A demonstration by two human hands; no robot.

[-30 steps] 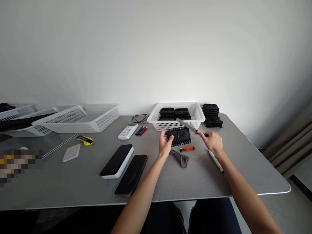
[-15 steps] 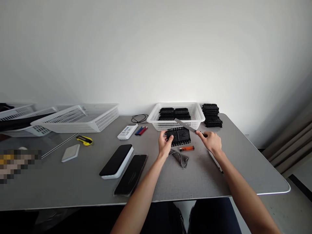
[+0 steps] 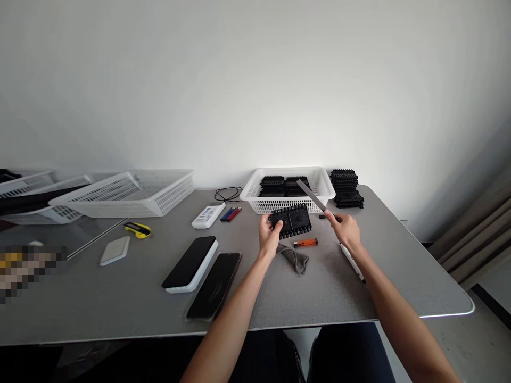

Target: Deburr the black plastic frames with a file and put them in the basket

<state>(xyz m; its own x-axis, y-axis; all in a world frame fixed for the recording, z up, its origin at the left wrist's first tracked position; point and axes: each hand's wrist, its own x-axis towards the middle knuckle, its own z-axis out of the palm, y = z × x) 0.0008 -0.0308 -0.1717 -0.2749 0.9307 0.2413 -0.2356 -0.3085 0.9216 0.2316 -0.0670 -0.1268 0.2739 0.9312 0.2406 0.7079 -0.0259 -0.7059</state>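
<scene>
My left hand [image 3: 270, 235] grips the left end of a black plastic part [image 3: 296, 220] with knobbed long edges, thumb on its face. The part is held above the table, slightly tilted. In my right hand [image 3: 346, 232] is a flat metal file [image 3: 310, 196], held by its dark handle. Its grey blade points up and left, above the part's right end and apart from it. Below the part lie an orange lighter [image 3: 305, 243] and a crumpled grey cloth [image 3: 296, 258]. A white marker [image 3: 352, 263] rests beside my right forearm.
Behind my hands a white basket [image 3: 287, 205] holds several similar black parts; more are stacked [image 3: 346, 189] to its right. Leftward lie two phone-like devices [image 3: 190, 264] [image 3: 214, 286], lighters [image 3: 231, 214], a white box [image 3: 208, 215], a yellow cutter [image 3: 138, 230] and other baskets [image 3: 155, 205].
The file's blade has swung steeper, its tip moving right and up. My right hand has shifted slightly. The black part has risen and tilted a little in my left hand.
</scene>
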